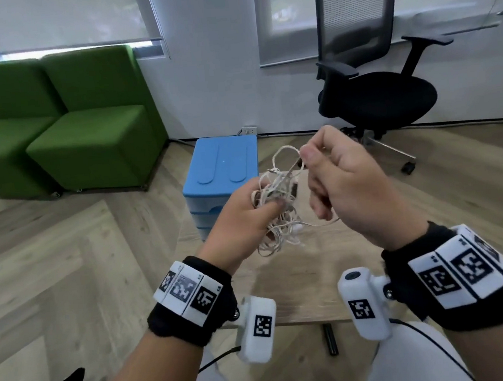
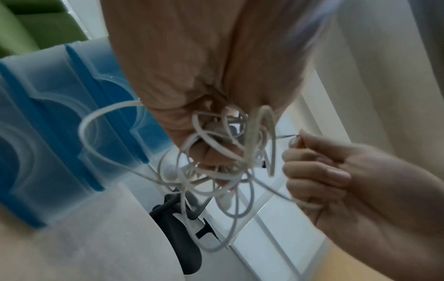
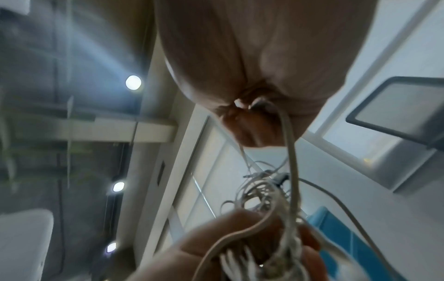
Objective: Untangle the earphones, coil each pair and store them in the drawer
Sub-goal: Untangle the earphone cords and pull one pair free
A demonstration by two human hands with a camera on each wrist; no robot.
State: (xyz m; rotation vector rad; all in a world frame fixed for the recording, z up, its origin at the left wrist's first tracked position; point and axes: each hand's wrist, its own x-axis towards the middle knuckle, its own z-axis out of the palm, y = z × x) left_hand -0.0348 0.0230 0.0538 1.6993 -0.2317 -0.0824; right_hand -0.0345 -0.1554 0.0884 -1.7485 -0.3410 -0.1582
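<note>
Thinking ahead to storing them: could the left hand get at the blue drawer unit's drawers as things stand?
Probably not yet: the left hand grips the earphone tangle, though nothing visibly blocks the drawer unit, whose drawers look closed.

Black wristbands (image 1: 191, 312) carry white tag-printed blocks (image 1: 461, 271) — each with a white cabled camera (image 1: 259, 327).

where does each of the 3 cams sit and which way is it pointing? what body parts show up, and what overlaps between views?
Head: on the head, facing forward and down at the left hand gripping the tangled earphones, the right hand pinching a strand, both forearms and wristbands, the blue drawer unit beyond.
Left wrist: along the left palm, toward the drawer unit; the right hand enters at right.
Right wrist: along the right palm, tilted up at the ceiling lights; the left hand's fingers show below.
Shared: all three see the earphones and drawer unit.
</note>
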